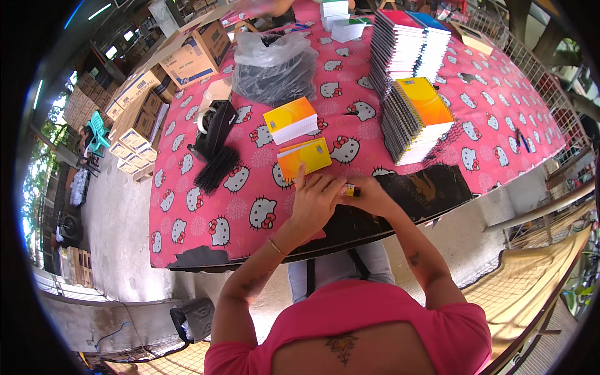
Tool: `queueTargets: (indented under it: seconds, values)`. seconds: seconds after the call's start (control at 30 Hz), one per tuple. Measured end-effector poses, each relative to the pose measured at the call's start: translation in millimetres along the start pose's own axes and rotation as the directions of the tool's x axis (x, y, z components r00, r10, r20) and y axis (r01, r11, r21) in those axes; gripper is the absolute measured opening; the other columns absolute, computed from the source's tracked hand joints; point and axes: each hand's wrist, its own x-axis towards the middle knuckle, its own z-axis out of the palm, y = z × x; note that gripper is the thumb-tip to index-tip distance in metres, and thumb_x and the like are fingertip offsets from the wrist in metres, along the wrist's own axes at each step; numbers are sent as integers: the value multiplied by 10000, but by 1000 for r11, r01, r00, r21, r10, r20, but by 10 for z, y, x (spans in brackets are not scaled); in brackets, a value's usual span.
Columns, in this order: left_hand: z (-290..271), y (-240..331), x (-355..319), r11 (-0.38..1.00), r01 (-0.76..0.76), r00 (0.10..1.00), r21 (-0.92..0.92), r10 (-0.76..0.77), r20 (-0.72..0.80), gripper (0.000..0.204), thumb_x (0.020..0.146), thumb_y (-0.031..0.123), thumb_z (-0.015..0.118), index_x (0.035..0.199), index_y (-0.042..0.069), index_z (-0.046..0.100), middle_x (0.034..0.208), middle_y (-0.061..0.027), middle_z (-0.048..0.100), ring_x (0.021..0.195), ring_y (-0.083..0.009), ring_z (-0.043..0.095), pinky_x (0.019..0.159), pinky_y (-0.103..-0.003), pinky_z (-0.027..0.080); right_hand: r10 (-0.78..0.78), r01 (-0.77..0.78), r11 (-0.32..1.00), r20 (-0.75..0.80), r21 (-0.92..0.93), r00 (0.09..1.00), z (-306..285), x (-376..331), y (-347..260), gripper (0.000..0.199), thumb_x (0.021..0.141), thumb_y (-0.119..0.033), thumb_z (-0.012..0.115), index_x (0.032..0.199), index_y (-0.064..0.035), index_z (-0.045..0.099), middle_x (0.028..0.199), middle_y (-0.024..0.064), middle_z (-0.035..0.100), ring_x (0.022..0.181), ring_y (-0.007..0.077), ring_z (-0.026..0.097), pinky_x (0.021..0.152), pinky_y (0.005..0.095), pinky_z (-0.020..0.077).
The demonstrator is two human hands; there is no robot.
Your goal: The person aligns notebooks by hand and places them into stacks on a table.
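Observation:
A small notebook (309, 157) with a yellow and orange cover lies in front of me, its spiral edge toward me. My left hand (312, 199) rests at that edge, with the index finger stretched onto the cover. Its other fingers are bent toward my right hand; what they grip is hidden. My right hand (373, 197) is closed around a small yellow and black object (350, 190), too small to name. Just beyond the notebook sits a stack of matching small notebooks (292, 127). To their right stands a tall pile of spiral notebooks (417, 128) with yellow-orange covers.
A black tape dispenser (217, 127) and a bundle of black coils (217, 172) are at the left. Behind them sits a clear plastic bag (275, 72) of dark material. Red and blue notebook stacks (409, 44) rise at the back; cartons (197, 56) stand far left.

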Motion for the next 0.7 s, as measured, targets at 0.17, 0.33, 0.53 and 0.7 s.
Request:
queueTargets:
  seconds: [0.17, 0.33, 0.53, 0.7]
  values:
    - [67, 3, -20, 991, -27, 997, -134, 17, -76, 150, 883, 161, 685, 1024, 123, 657, 935, -28, 644, 872, -245, 634, 1105, -550, 314, 110, -102, 969, -20, 224, 994, -326, -121, -192, 197, 919, -19, 674, 1108, 30, 702, 977, 59, 731, 918, 79, 637, 850, 264, 538]
    - [83, 14, -11, 977, -19, 995, -213, -3, -101, 174, 865, 161, 695, 1025, 109, 651, 949, -42, 647, 890, -264, 627, 988, -482, 419, 113, -115, 974, 17, 194, 993, -383, -80, -104, 149, 905, -25, 692, 1039, 36, 710, 919, 52, 724, 847, 74, 630, 772, 258, 532]
    - [-39, 39, 33, 989, 14, 999, -146, -9, 33, 185, 851, 148, 715, 998, 61, 645, 969, -99, 649, 903, -313, 605, 841, -427, 454, 99, -100, 993, 17, 57, 995, -351, -68, -169, 99, 854, -20, 710, 926, 18, 654, 823, 60, 685, 792, 97, 649, 694, 258, 531]
    - [-180, 140, 263, 981, -42, 998, -191, 49, 36, 165, 839, 85, 697, 994, 49, 652, 932, -121, 655, 853, -321, 606, 770, -437, 475, -125, 5, 953, -379, -304, 917, -283, -81, -403, 275, 777, -129, 778, 1001, -17, 664, 835, 164, 630, 756, 301, 640, 689, 367, 516]
